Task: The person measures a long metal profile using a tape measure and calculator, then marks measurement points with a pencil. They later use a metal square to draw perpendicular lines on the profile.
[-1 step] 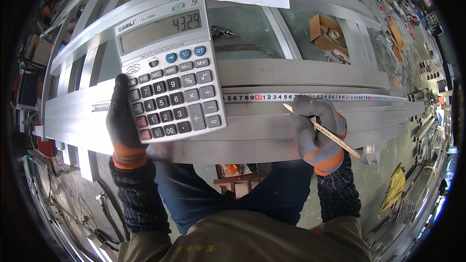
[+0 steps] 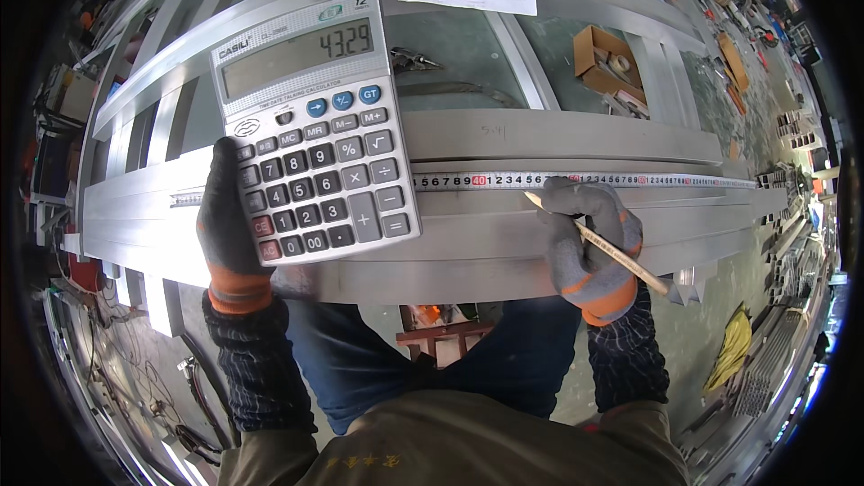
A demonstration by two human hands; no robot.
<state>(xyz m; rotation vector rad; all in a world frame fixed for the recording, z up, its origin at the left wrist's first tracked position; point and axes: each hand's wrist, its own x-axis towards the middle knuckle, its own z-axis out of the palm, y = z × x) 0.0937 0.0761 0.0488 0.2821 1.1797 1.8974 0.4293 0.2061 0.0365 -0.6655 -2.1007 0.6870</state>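
- Left grip (image 2: 232, 207) pinches a silver desk calculator (image 2: 315, 117) by its lower left side, over the metal bars (image 2: 432, 281).
- Right grip (image 2: 589, 247) pinches a wooden pencil (image 2: 621, 257), its tip near the tape measure (image 2: 666, 182) on the bars.
- Past the bars, an open cardboard box (image 2: 586, 58) has a roll of tape (image 2: 619, 63) inside.

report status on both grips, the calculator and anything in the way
Left grip holding calculator, digits on display. Right grip holding pencil, tip by tape measure. Calculator hides part of tape measure.
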